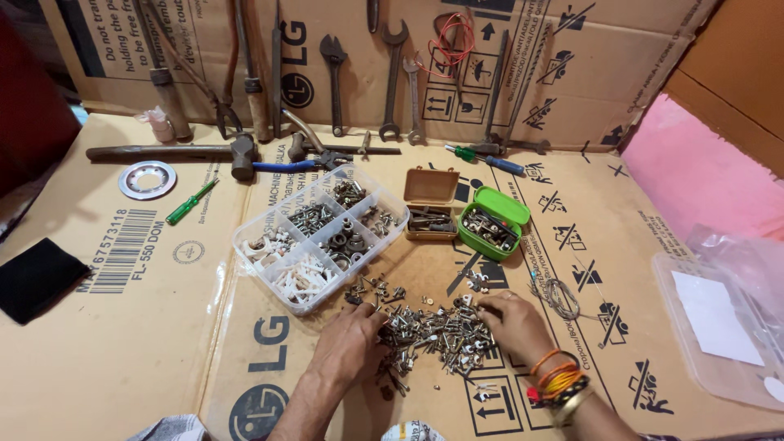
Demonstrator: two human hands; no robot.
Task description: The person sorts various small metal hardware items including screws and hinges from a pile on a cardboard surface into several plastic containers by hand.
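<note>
Left hand (349, 341) and right hand (513, 325), fingers curled loosely, raking a heap of screws (433, 331) on the cardboard surface (147, 327), beside the divided organizer box (320, 235) for sorting.

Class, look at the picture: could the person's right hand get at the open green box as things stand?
Probably yes. The right hand rests on the pile of screws, and the green box sits open just beyond it, lid back. Only bare cardboard lies between them, so nothing blocks the way.

A makeshift workshop: wrenches (394, 77), hammer (184, 152), screwdrivers (191, 202), sorted hardware organizer (320, 235) on flattened cardboard (147, 327).
</note>
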